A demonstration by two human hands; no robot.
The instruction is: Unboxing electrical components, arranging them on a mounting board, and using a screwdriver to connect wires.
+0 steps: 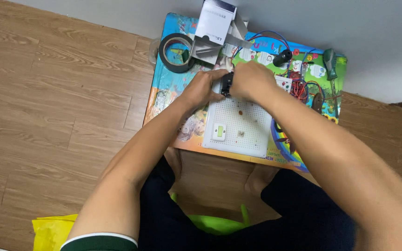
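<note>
We observe the left hand point(204, 87) and right hand point(252, 80) both pinching a small black component point(227, 83) at the far edge of the white perforated board point(247, 125). The board lies on a colourful low table point(164, 100), a black tape roll point(177, 52) near its far left corner.

The floor point(47, 93) is wood-look plank, matt, with visible grain. The table point(168, 88) has a glossy printed top in bright cartoon colours. On it lies a white plastic pegboard point(247, 125), smooth and dotted with fine holes. Near the table's far left corner sits a roll of black tape point(166, 58), slightly shiny, beside a white cardboard box point(215, 21). At the far right corner, a screwdriver point(330, 60) has a green plastic handle.
</note>
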